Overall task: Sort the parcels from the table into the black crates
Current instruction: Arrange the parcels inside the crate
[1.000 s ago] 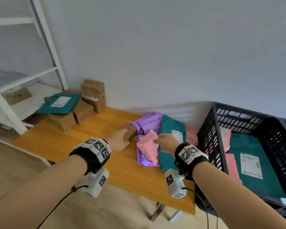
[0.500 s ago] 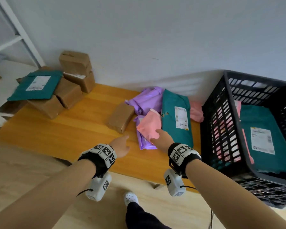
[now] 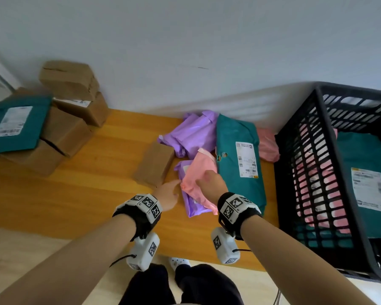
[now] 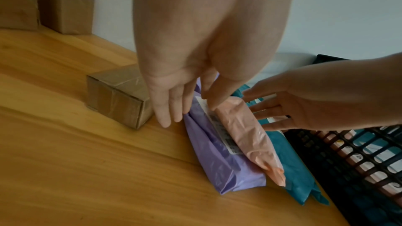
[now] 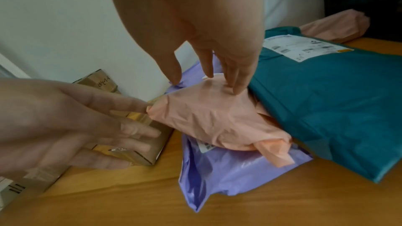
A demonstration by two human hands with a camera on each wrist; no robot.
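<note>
Item: pink bag (image 3: 199,172), soft mailer, lying on top of a purple bag (image 3: 193,205) and leaning against a teal bag (image 3: 240,164) just right of the right hand.

Change: both hands are now at the pink bag. A second ago the left hand (image 3: 168,194) rested on the brown box (image 3: 155,165), then came off it; it now sits just right of that box, fingers straight and fairly wide, tips at the pink bag's near-left corner. The right hand (image 3: 211,180) has stayed on top of the bag, fingers (image 5: 236,82) extended and pressing the plastic, not curled round it. Neither hand holds anything yet.

Meaning: the box is left behind; the pink bag looks like the next parcel, probably for a two-handed lift.

Destination: black crate (image 3: 295,150), right of the right hand, already holding teal and pink bags.

Other stock: brown boxes (image 3: 73,119), well left of the left hand; a second pink bag (image 3: 267,146) beyond the teal one.

View: the camera has tilted further down; legs and a shoe now show.
</note>
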